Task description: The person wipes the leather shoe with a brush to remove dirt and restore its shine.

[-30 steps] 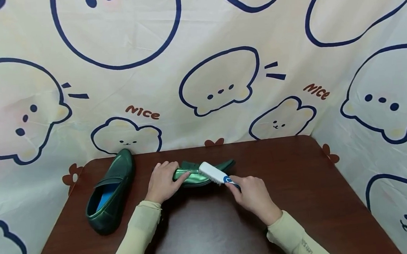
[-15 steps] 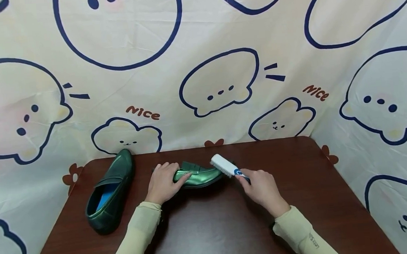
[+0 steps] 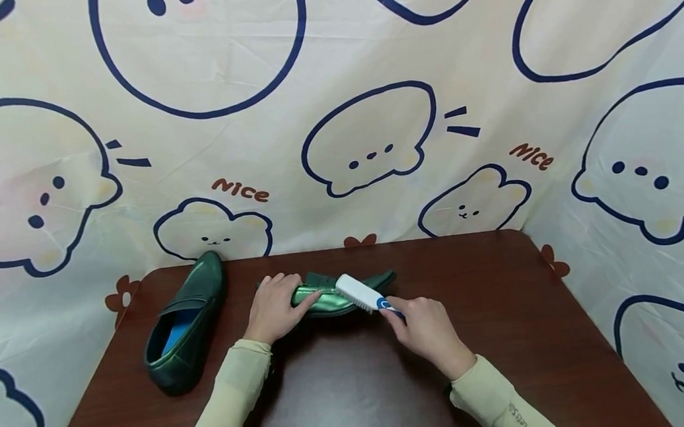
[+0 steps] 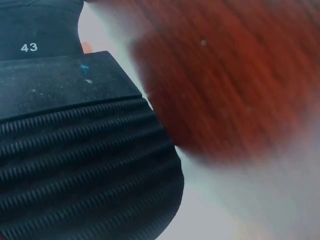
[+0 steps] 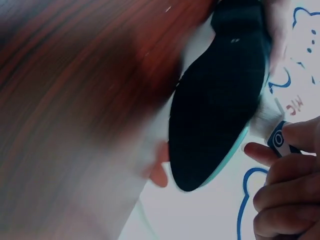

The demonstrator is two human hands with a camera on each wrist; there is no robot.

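Observation:
My left hand (image 3: pixel 272 309) grips the heel end of a shiny green loafer (image 3: pixel 329 302), thumb across its near side. The loafer is held above the table, toe to the right. Its ribbed black sole (image 4: pixel 75 155), marked 43, fills much of the left wrist view. In my right hand (image 3: pixel 429 332) is a white shoe brush (image 3: pixel 356 290) with a blue-marked handle. Its bristles meet the loafer's upper, partly covering the front. The right wrist view shows the brush (image 5: pixel 267 119) beside the dark sole (image 5: pixel 215 115), fingers curled on the handle.
A second green loafer (image 3: pixel 174 371) with a blue insole stands at the left of the brown wooden table (image 3: pixel 354 384), toe toward the back. A cream cloth (image 3: pixel 366 53) printed with cartoon bears hangs behind and on both sides.
The brush moved right to the loafer's toe half a second ago, then came back left onto the upper. My left hand and the loafer have stayed about where they were.

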